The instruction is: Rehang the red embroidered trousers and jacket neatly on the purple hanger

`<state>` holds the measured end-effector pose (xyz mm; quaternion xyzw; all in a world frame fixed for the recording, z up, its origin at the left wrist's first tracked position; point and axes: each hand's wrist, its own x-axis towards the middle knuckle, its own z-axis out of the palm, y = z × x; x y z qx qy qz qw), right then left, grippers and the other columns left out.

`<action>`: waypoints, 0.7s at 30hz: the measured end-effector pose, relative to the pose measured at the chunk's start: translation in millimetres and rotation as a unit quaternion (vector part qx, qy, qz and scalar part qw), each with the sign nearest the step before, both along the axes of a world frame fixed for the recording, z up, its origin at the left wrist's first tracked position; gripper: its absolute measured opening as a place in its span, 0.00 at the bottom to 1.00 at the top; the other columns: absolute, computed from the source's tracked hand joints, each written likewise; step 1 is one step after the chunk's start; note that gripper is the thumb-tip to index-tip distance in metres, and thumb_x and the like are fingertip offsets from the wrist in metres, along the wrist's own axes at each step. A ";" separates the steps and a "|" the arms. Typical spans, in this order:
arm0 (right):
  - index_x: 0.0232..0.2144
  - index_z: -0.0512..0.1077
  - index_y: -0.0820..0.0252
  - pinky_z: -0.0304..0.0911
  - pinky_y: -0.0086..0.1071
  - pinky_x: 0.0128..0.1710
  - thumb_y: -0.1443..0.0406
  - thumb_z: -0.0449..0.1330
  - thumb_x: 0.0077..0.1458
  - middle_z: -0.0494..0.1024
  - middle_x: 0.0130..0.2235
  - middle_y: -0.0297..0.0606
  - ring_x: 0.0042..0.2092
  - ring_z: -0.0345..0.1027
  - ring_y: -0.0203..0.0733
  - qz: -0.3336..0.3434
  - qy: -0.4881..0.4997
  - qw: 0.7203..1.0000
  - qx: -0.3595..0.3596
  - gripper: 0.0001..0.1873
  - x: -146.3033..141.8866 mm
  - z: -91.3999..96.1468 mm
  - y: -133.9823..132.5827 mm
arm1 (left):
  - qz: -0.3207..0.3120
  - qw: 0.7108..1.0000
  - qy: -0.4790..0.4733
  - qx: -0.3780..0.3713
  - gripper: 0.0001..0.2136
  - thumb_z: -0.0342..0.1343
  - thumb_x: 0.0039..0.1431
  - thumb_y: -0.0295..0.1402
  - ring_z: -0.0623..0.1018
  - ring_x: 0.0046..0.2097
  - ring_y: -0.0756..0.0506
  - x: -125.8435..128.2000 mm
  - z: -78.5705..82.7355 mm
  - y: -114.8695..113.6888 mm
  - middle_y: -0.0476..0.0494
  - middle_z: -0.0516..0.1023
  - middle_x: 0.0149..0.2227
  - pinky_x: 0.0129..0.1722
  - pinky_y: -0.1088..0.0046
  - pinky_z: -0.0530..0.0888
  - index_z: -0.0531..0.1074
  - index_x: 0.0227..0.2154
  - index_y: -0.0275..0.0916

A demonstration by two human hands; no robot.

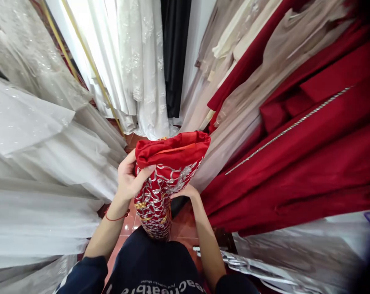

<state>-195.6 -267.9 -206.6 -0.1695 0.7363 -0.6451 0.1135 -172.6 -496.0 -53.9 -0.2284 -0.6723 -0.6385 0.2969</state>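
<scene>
I hold a red garment [169, 171] with silver and gold embroidery upright in front of my chest; its red lining is folded over at the top. My left hand [130, 177] grips its left side, thumb pressed on the embroidered cloth. My right hand [185, 191] is under the right side, fingers mostly hidden behind the fabric. A red string bracelet [116, 217] circles my left wrist.
White gowns [44, 163] hang on the left, and white lace dresses [136, 61] and a black garment [174, 53] at the back. Red dresses [310, 155] with a silver trim line and beige ones [249, 69] fill the right. A red tiled floor [130, 141] shows between them.
</scene>
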 end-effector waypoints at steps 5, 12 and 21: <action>0.35 0.78 0.58 0.72 0.45 0.52 0.49 0.76 0.26 0.83 0.36 0.36 0.42 0.78 0.48 0.019 -0.001 1.000 -0.021 0.32 -5.0 -6.7 -7.7 | 0.058 0.997 -0.054 -0.024 0.14 0.63 0.58 0.38 0.79 0.41 0.48 2.4 3.9 -6.1 0.45 0.82 0.41 0.46 0.73 0.77 0.78 0.45 0.38; 0.33 0.80 0.58 0.75 0.37 0.40 0.54 0.76 0.37 0.84 0.35 0.37 0.37 0.78 0.46 -0.023 0.001 0.999 -0.024 0.21 -45.9 38.3 42.4 | 0.099 0.980 -0.129 0.115 0.11 0.61 0.61 0.41 0.77 0.37 0.52 -78.2 13.5 -38.9 0.48 0.80 0.39 0.39 0.78 0.74 0.76 0.42 0.40; 0.33 0.79 0.62 0.72 0.40 0.39 0.48 0.71 0.40 0.83 0.33 0.39 0.32 0.76 0.45 -0.115 -0.085 0.990 0.018 0.26 -251.7 -11.4 -2.2 | 0.072 0.964 -0.229 0.115 0.19 0.63 0.54 0.47 0.76 0.36 0.47 -287.3 -77.3 -82.9 0.46 0.79 0.37 0.40 0.71 0.74 0.75 0.41 0.38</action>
